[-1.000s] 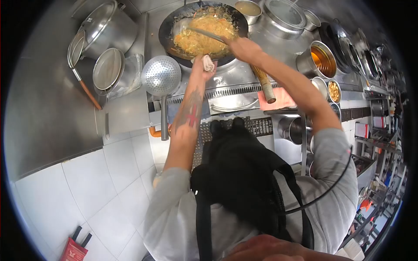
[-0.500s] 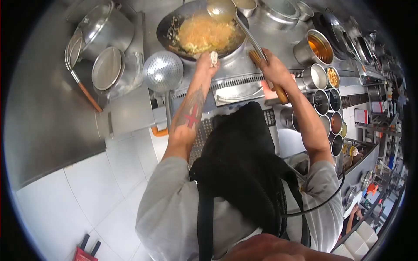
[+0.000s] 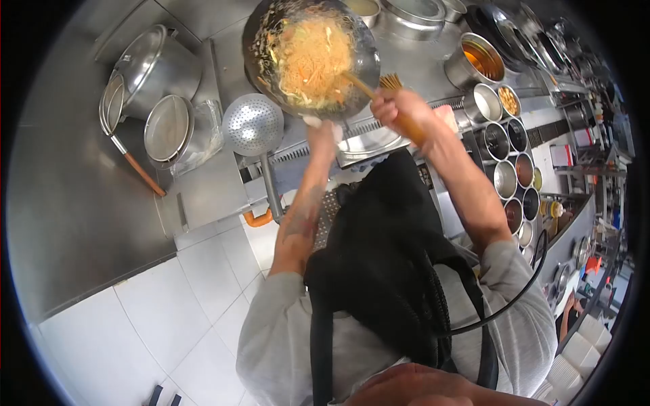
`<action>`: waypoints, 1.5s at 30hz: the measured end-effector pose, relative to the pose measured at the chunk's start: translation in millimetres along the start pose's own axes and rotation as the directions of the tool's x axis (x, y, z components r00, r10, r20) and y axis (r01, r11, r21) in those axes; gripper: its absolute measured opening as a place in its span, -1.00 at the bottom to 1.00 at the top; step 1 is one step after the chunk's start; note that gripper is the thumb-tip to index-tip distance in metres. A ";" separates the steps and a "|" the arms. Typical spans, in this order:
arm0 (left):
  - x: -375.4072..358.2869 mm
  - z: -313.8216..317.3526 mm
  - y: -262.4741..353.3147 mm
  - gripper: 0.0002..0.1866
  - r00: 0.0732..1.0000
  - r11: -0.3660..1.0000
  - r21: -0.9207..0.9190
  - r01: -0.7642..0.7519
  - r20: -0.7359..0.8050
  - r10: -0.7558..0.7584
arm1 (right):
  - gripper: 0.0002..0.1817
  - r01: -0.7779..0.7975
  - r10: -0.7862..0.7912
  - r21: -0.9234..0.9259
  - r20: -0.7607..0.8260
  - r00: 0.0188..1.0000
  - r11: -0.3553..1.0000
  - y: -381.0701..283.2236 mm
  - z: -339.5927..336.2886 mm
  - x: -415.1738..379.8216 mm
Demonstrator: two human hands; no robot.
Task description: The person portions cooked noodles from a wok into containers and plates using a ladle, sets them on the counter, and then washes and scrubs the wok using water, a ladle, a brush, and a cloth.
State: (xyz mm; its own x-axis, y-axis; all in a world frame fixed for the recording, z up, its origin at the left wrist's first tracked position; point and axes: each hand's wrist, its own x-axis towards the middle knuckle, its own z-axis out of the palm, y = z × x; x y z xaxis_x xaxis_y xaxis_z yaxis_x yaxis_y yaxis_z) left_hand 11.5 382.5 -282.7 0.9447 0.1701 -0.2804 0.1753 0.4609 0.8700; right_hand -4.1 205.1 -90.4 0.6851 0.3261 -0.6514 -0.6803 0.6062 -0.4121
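Observation:
My left hand (image 3: 323, 137) is closed around a folded white cloth (image 3: 312, 122) at the near rim of the wok (image 3: 367, 62). The wok is tilted toward me, and thin orange-tinted noodles (image 3: 315, 57) with pale and green bits lie in it. In my right hand (image 3: 404, 110), fingers wrapped, is the wooden handle of a ladle (image 3: 362, 86). Its shaft reaches into the right side of the noodles, blurred, and its bowl is hidden. A bamboo brush (image 3: 391, 82) stands just behind my right hand. Left of the wok rests a perforated strainer ladle (image 3: 253, 124).
A lidded steel pot (image 3: 162, 74) and mesh strainers (image 3: 167, 128) stand at the left. To the right are a pot of amber liquid (image 3: 475, 62), a bowl of nuts or similar bits (image 3: 508, 100) and several seasoning tins (image 3: 504, 178). A person's arm (image 3: 567, 308) shows far right.
The wok has lifted and tilted toward me, with my left hand lower. The ladle has gone from raised above the wok, bowl visible, to down in the noodles. My view has shifted slightly.

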 end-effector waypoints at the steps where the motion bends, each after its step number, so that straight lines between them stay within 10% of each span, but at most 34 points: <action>1: 9.9 -7.0 0.4 -0.85 0.996 0.996 -0.006 0.092 0.014 -0.091 | -0.83 -0.114 0.097 0.140 0.119 0.988 0.984 -10.8 -6.5 0.8; 4: 31.1 -20.5 18.6 -0.91 0.905 0.902 -0.169 0.398 0.232 -0.356 | -0.90 -0.222 0.173 0.214 0.222 0.959 0.951 -1.1 -34.2 2.8; 11: 26.2 5.3 26.2 -0.78 0.893 0.860 -0.242 0.450 0.127 -0.432 | -0.69 0.056 -0.056 -0.022 0.012 0.998 0.998 -4.2 -8.2 -38.3; 17: 30.0 14.4 25.5 -0.75 0.880 0.825 -0.315 0.470 0.093 -0.466 | -0.39 0.222 -0.258 -0.578 0.021 0.966 0.785 6.7 -25.5 -49.9; 25: 27.3 12.0 27.5 -0.70 0.784 0.775 -0.141 0.616 0.022 -0.620 | -0.92 -0.087 0.092 -0.060 0.076 0.993 0.994 -15.1 -58.5 -8.2; 31: 34.5 4.2 18.6 -0.79 0.824 0.772 -0.307 0.556 0.085 -0.560 | -0.88 -0.046 0.059 -0.116 0.109 0.992 0.992 -11.2 -88.0 3.8; 37: 32.3 -13.5 7.6 -0.84 0.890 0.873 -0.172 0.456 0.080 -0.449 | -0.69 0.101 -0.145 -0.591 -0.027 0.989 0.800 37.6 -92.9 4.4; 45: 20.3 -33.0 112.5 -0.86 0.932 0.929 0.203 0.308 0.133 -0.338 | -0.70 0.215 -0.214 -0.290 0.034 0.976 0.933 107.9 -51.2 -23.0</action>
State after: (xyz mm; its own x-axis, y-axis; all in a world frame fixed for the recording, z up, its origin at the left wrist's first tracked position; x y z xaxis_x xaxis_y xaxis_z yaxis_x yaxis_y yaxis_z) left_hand 41.2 466.5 -203.9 0.8580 -0.1127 -0.5012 0.5100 0.3035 0.8048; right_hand -106.5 225.9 -152.5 0.8234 0.2135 -0.5257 -0.5629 0.4246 -0.7091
